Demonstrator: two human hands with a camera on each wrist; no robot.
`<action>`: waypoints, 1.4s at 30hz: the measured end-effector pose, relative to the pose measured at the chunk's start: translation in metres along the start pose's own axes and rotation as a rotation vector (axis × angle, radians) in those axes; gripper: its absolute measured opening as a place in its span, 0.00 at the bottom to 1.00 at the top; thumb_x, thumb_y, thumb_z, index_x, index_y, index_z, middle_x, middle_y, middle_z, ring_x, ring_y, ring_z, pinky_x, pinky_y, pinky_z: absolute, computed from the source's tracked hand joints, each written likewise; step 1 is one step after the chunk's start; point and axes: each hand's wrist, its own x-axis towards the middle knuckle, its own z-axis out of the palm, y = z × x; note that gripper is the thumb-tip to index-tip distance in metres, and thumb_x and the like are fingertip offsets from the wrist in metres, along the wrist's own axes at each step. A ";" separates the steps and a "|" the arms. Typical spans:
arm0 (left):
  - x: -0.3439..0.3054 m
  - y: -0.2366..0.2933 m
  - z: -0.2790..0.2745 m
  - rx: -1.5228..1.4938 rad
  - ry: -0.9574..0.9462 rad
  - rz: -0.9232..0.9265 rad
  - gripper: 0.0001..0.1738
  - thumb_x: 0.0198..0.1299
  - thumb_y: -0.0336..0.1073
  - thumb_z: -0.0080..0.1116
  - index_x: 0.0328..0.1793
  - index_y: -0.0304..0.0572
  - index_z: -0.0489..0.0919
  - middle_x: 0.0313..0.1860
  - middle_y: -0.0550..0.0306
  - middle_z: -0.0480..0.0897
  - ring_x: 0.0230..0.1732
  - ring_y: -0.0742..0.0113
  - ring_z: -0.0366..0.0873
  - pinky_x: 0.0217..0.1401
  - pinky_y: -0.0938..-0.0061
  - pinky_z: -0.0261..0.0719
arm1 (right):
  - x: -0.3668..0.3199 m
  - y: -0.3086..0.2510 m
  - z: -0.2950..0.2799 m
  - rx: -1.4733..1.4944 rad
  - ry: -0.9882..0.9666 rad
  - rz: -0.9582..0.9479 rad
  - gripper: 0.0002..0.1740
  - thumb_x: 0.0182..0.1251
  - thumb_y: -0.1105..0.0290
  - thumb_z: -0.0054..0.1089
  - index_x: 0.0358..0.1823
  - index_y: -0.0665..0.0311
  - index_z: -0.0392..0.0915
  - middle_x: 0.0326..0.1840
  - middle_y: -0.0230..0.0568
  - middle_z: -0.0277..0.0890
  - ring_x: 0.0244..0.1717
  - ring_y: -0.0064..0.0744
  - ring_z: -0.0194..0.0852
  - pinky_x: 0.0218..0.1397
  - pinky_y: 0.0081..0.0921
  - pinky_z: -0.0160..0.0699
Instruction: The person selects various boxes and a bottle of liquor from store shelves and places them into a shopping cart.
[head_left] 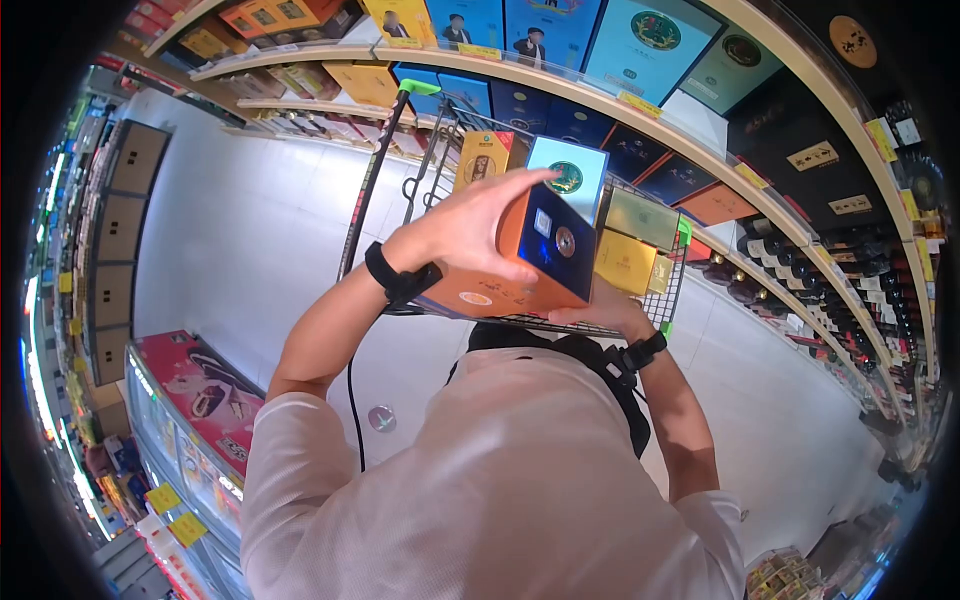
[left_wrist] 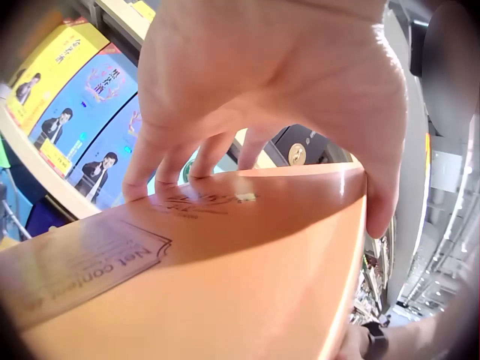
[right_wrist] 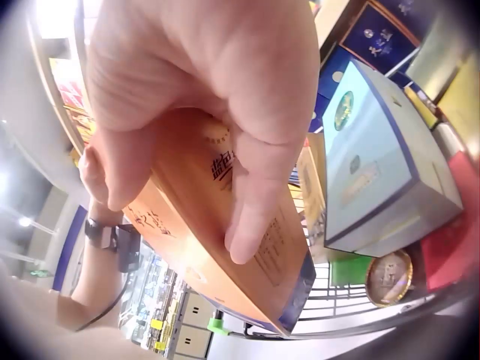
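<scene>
Over the shopping cart's (head_left: 685, 232) near side: left hand (head_left: 468, 220) spread wide, gripping orange-and-blue gift box (head_left: 548, 262) from left; right hand (head_left: 605, 308) holds its near right.

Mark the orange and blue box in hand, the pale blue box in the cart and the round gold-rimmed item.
Orange and blue box (head_left: 557, 258): head view, on its blue face.
Pale blue box (right_wrist: 377, 165): right wrist view, on its emblem face.
Round gold-rimmed item (right_wrist: 389, 277): right wrist view, mid-face.
</scene>
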 end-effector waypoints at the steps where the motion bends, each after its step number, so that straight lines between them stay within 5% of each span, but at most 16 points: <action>1: -0.005 -0.002 0.009 0.034 -0.006 0.014 0.62 0.38 0.56 0.82 0.78 0.39 0.63 0.68 0.41 0.74 0.68 0.44 0.75 0.71 0.58 0.72 | -0.004 0.001 0.003 -0.006 0.012 -0.004 0.49 0.51 0.64 0.84 0.74 0.64 0.65 0.69 0.39 0.73 0.70 0.31 0.69 0.74 0.32 0.67; 10: 0.004 0.029 0.069 0.112 -0.069 0.002 0.58 0.34 0.51 0.82 0.74 0.41 0.66 0.68 0.44 0.73 0.70 0.42 0.71 0.71 0.54 0.71 | -0.053 0.052 -0.030 0.156 -0.275 0.195 0.51 0.53 0.71 0.82 0.77 0.60 0.61 0.68 0.41 0.72 0.64 0.28 0.73 0.65 0.30 0.77; 13: 0.018 0.041 0.095 0.111 -0.144 0.005 0.56 0.34 0.49 0.81 0.73 0.42 0.67 0.67 0.43 0.73 0.68 0.40 0.71 0.71 0.54 0.70 | -0.084 0.061 -0.037 0.353 -0.036 0.057 0.56 0.55 0.74 0.80 0.81 0.58 0.52 0.70 0.42 0.70 0.63 0.30 0.74 0.60 0.30 0.82; 16: 0.032 0.038 0.133 0.183 -0.197 0.000 0.55 0.36 0.49 0.80 0.73 0.41 0.67 0.65 0.43 0.73 0.66 0.40 0.71 0.71 0.54 0.70 | -0.099 0.089 -0.051 0.410 -0.017 0.135 0.59 0.58 0.73 0.78 0.83 0.58 0.42 0.71 0.43 0.67 0.64 0.32 0.73 0.55 0.29 0.85; 19: 0.046 0.031 0.166 0.318 -0.230 -0.011 0.56 0.37 0.52 0.78 0.74 0.40 0.67 0.66 0.41 0.73 0.69 0.38 0.70 0.73 0.53 0.69 | -0.098 0.119 -0.057 0.405 0.039 0.245 0.51 0.61 0.65 0.77 0.80 0.60 0.53 0.65 0.39 0.73 0.59 0.27 0.75 0.50 0.24 0.84; 22: 0.058 0.018 0.187 0.279 -0.537 -0.209 0.57 0.36 0.54 0.78 0.74 0.39 0.68 0.71 0.39 0.71 0.73 0.37 0.67 0.76 0.53 0.66 | -0.090 0.137 -0.073 0.101 -0.207 0.380 0.42 0.63 0.55 0.75 0.74 0.61 0.64 0.58 0.34 0.77 0.52 0.22 0.76 0.48 0.21 0.81; 23: 0.051 0.004 0.199 0.296 -0.505 -0.191 0.58 0.34 0.53 0.79 0.75 0.41 0.69 0.74 0.38 0.69 0.75 0.37 0.65 0.77 0.53 0.65 | -0.088 0.138 -0.069 -0.012 -0.199 0.370 0.36 0.64 0.51 0.72 0.69 0.59 0.72 0.59 0.34 0.76 0.49 0.21 0.75 0.48 0.22 0.78; 26: 0.034 -0.011 0.210 0.262 -0.559 -0.194 0.58 0.32 0.51 0.80 0.75 0.46 0.69 0.76 0.39 0.68 0.76 0.37 0.65 0.77 0.53 0.66 | -0.080 0.141 -0.051 0.019 -0.143 0.393 0.39 0.64 0.51 0.72 0.72 0.58 0.68 0.60 0.35 0.76 0.47 0.23 0.77 0.48 0.22 0.79; 27: 0.026 -0.012 0.213 0.300 -0.559 -0.226 0.57 0.31 0.49 0.81 0.75 0.50 0.70 0.76 0.43 0.69 0.76 0.39 0.64 0.76 0.54 0.66 | -0.074 0.157 -0.047 0.024 -0.130 0.373 0.47 0.62 0.52 0.75 0.77 0.60 0.61 0.66 0.42 0.74 0.49 0.25 0.79 0.48 0.23 0.80; 30: 0.004 -0.029 0.225 0.276 -0.453 -0.180 0.56 0.31 0.47 0.81 0.75 0.51 0.72 0.75 0.49 0.70 0.75 0.43 0.63 0.77 0.55 0.65 | -0.067 0.179 -0.037 -0.050 -0.069 0.300 0.55 0.59 0.54 0.78 0.82 0.63 0.53 0.72 0.50 0.69 0.56 0.25 0.77 0.49 0.25 0.80; 31: 0.000 -0.029 0.225 0.278 -0.418 -0.164 0.55 0.31 0.45 0.81 0.74 0.50 0.73 0.74 0.52 0.71 0.73 0.44 0.62 0.77 0.56 0.64 | -0.066 0.180 -0.036 -0.084 -0.078 0.336 0.60 0.56 0.55 0.80 0.82 0.69 0.49 0.76 0.58 0.63 0.62 0.35 0.77 0.56 0.33 0.80; 34: -0.002 -0.031 0.228 0.323 -0.403 -0.156 0.55 0.32 0.46 0.81 0.74 0.50 0.72 0.75 0.52 0.70 0.73 0.42 0.62 0.77 0.53 0.64 | -0.055 0.220 -0.037 -0.592 -0.029 0.216 0.61 0.54 0.55 0.80 0.81 0.72 0.49 0.77 0.59 0.62 0.65 0.48 0.76 0.66 0.39 0.76; 35: -0.005 -0.031 0.229 0.351 -0.378 -0.132 0.55 0.33 0.49 0.82 0.74 0.49 0.72 0.75 0.49 0.69 0.72 0.40 0.63 0.77 0.51 0.63 | -0.060 0.222 -0.040 -0.737 0.002 0.164 0.58 0.51 0.55 0.80 0.77 0.76 0.57 0.74 0.62 0.66 0.69 0.57 0.72 0.72 0.41 0.69; 38: -0.033 -0.034 0.229 0.391 -0.208 -0.158 0.57 0.33 0.54 0.82 0.75 0.49 0.71 0.75 0.45 0.68 0.72 0.38 0.63 0.78 0.49 0.61 | -0.069 0.236 -0.056 -0.959 -0.072 0.293 0.49 0.50 0.56 0.79 0.70 0.77 0.67 0.68 0.65 0.72 0.67 0.57 0.73 0.71 0.41 0.71; 42: -0.066 -0.022 0.220 0.611 -0.097 -0.267 0.58 0.35 0.57 0.80 0.77 0.51 0.68 0.74 0.45 0.69 0.76 0.41 0.62 0.79 0.46 0.58 | -0.099 0.268 -0.076 -0.925 0.076 0.259 0.37 0.52 0.60 0.73 0.62 0.71 0.75 0.61 0.63 0.77 0.65 0.57 0.74 0.68 0.43 0.74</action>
